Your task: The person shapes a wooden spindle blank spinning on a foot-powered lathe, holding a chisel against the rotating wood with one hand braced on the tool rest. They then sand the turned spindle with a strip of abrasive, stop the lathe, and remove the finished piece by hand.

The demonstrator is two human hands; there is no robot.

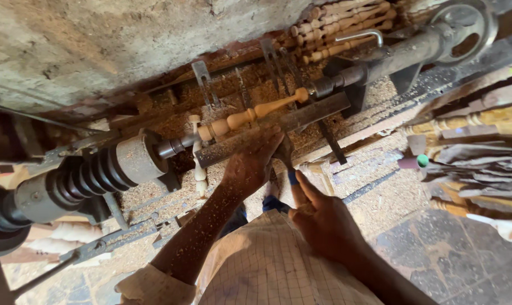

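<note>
1. I'm looking down at a wood lathe (97, 175), with a pale turned spindle (250, 116) mounted between its two ends, running from lower left up to the right.
2. My left hand (250, 164) sits on the flat metal tool rest (278, 127) just in front of the spindle, fingers curled over its edge and pressing down; the forearm is dusted with sawdust.
3. Under that hand I see a chisel (284, 153), its dark blade passing up towards the rest. The tip is hidden by the fingers, so I can't say whether it touches the wood.
4. My right hand (323, 220) is lower and closer to me, clenched round the chisel's handle, thumb stretched up along it; a bit of blue shows at the handle.
5. More chisels (202, 82) lie in the shavings behind the spindle, against the rough wall (97, 45).
6. A pile of finished turned spindles (340, 28) lies at the top right, beside the tailstock's handwheel (465, 25).
7. Sawdust (380, 197) covers the bed and the floor around it.
</note>
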